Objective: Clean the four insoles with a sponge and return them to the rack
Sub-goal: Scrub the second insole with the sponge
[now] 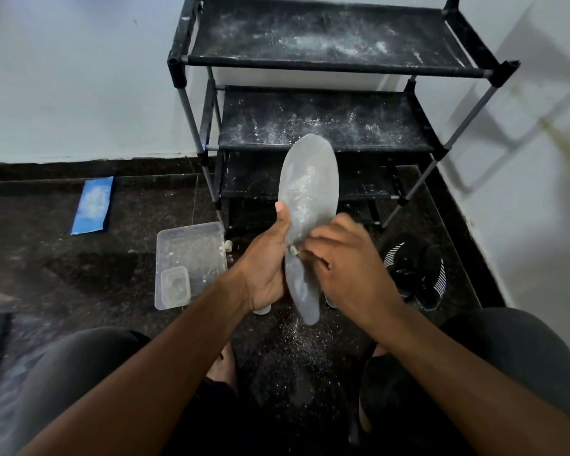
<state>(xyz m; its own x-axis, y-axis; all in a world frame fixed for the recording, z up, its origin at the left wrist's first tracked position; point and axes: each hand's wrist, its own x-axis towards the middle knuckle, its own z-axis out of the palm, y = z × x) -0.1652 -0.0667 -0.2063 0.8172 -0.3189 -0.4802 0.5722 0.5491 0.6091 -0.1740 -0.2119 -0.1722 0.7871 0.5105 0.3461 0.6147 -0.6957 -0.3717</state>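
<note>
A grey insole (306, 189) dusted with white powder stands nearly upright in the middle of the view, toe end up. My left hand (267, 264) grips it at the waist from the left. My right hand (349, 264) presses a small pale piece, likely the sponge (293, 251), against the insole's middle; my fingers hide most of it. Behind the insole stands the black rack (326, 60), its shelves speckled with white powder and bare of insoles. Another pale insole edge (329, 301) peeks out on the floor under my right wrist.
A clear plastic tray (191, 258) with a small tub inside sits on the dark floor at the left. A blue cloth (93, 205) lies further left by the wall. Black shoes (418, 271) stand at the right. White powder is scattered on the floor between my knees.
</note>
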